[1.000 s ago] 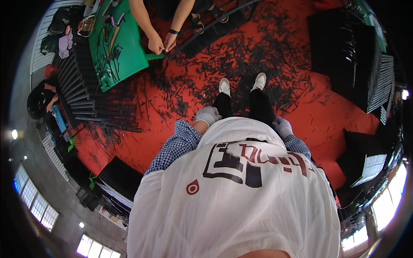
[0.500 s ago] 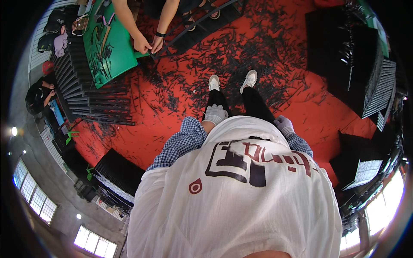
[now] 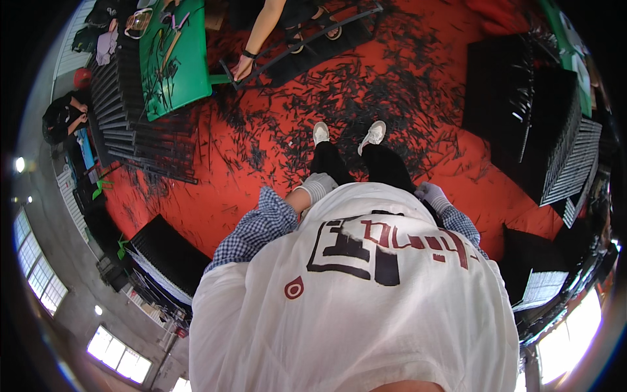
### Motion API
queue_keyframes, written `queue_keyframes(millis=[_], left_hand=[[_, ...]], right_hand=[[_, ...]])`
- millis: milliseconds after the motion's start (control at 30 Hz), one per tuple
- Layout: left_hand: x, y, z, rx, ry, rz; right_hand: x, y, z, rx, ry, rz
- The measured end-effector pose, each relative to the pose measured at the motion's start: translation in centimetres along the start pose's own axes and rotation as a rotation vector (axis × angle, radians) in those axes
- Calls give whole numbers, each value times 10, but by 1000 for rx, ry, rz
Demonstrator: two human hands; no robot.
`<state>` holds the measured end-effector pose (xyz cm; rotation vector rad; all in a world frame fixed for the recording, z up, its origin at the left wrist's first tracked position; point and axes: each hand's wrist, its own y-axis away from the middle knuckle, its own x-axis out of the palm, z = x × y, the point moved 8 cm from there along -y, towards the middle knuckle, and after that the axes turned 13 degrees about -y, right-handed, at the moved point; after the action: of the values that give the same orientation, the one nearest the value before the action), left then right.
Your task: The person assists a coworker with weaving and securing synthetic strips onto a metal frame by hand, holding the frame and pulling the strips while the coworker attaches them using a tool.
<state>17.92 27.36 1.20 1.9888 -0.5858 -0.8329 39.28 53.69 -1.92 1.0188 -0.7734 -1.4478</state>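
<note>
My left hand (image 3: 319, 187), in a pale grey striped glove, rests against my black trousers (image 3: 328, 163) beside the hem of my white shirt (image 3: 366, 313). Its fingertips are turned away, so whether they grip anything is hidden. On the other side, my right hand (image 3: 432, 195) wears a similar light glove and lies at my right hip. The fingers there look bent, but their ends do not show. Blue-and-white checked sleeves (image 3: 251, 228) cover both forearms. No object shows in either hand.
Black strips (image 3: 353, 85) litter the red floor (image 3: 241, 196) around my white shoes (image 3: 374, 133). A co-worker's hand (image 3: 242, 68) touches a dark frame (image 3: 307, 29) beside a green table (image 3: 176, 52). Dark bars (image 3: 121, 124) are stacked left; black stacks (image 3: 503, 91) stand right. Another person (image 3: 60, 119) works far left.
The view has shifted a little. My left hand has slid slightly back toward my shirt hem; my right hand stays at my hip. One co-worker's hand has left the dark frame.
</note>
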Motion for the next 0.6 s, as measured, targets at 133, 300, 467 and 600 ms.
queue_keyframes(millis=[133,300,467,600], left_hand=[[-31,63,6,-407,17,-392],[74,61,38,-320,412,-3],[51,57,40,146,310,130],[91,40,51,111,303,219]], right_hand=[[11,0,10,-64,133,107],[51,36,43,-146,168,324],[57,26,73,-229,322,680],[108,4,64,179,272,750]])
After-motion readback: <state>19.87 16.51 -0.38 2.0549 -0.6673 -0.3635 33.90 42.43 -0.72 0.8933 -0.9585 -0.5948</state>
